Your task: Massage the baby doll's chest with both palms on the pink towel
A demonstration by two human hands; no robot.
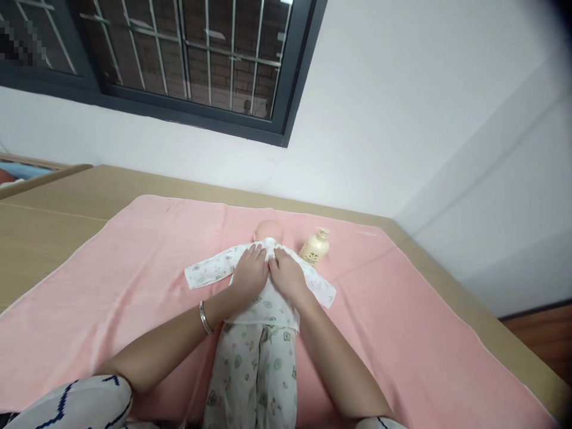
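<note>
A baby doll (268, 230) lies stretched out with its bald head at the far end. It wears a white long-sleeved shirt (270, 307) and matching trousers (252, 372), both with small green and pink prints. My left hand (251, 269) rests flat on the shirt's upper left, fingers pointing toward the collar. Beside it, my right hand (288, 273) lies on the upper right of the shirt, its fingers slightly bent near the collar. The two hands nearly meet at the middle. Whether the doll lies face up or face down is not clear.
A pale yellow pump bottle (315, 246) stands just right of the doll's sleeve. Beneath everything, a pink blanket (147, 250) covers much of a wooden surface (58, 220). A white wall (348, 119) and a barred window (187, 59) rise behind.
</note>
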